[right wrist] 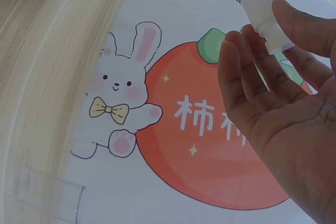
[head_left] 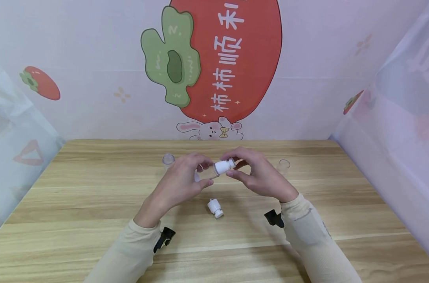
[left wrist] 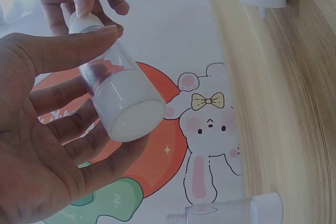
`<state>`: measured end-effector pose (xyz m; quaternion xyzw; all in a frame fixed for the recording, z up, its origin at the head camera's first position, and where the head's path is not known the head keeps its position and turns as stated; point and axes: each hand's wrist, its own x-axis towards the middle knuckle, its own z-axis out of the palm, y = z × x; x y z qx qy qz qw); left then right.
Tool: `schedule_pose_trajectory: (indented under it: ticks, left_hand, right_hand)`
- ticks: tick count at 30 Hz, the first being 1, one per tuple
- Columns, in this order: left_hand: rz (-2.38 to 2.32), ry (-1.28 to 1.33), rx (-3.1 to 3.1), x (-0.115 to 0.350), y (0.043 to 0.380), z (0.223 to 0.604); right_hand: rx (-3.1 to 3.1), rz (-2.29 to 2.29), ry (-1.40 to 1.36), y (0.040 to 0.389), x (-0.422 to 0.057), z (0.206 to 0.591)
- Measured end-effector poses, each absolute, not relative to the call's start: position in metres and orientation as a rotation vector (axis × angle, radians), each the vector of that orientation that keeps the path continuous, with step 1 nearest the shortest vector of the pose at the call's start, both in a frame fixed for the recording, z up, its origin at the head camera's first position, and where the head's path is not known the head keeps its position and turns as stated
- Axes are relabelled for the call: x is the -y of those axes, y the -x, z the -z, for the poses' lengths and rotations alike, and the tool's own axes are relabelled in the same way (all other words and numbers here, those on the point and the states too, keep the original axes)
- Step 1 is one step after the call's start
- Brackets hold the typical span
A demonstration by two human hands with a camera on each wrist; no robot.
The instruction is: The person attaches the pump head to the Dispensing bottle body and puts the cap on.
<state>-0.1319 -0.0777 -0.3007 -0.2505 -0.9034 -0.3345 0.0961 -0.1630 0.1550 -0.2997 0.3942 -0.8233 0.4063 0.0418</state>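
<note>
A small clear bottle with a white base (left wrist: 131, 111) is held tilted above the table. My left hand (head_left: 180, 177) grips its body between thumb and fingers. Fitted on the bottle's neck end is a white pump head (head_left: 222, 166), pointing up and right. The thumb and fingers of my right hand (head_left: 262, 175) pinch this pump head; in the right wrist view its nozzle end (right wrist: 278, 44) shows beside the thumb. A second white pump head (head_left: 215, 208) lies on the table below both hands.
Behind my left hand stands another clear bottle (head_left: 168, 158), its threaded neck visible in the left wrist view. A transparent cap (right wrist: 50, 192) stands on the wooden table (head_left: 94, 204), beyond my right hand. A printed cloth (head_left: 94, 114) hangs along the table's back edge.
</note>
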Motion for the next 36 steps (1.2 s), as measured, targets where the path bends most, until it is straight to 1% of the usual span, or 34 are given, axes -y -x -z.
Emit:
schedule_pose_trajectory:
  ticks: [13,36]
  left_hand:
    - [0.99,0.745,2.676,0.0776,0.1321,0.3002]
    - [0.949,0.726,2.674,0.076,0.1301,0.3]
  right_hand:
    - [2.516,-1.258,-1.208,0.1641,-0.1545,0.3005]
    - [2.623,-1.258,-1.096,0.162,-0.1525,0.2989]
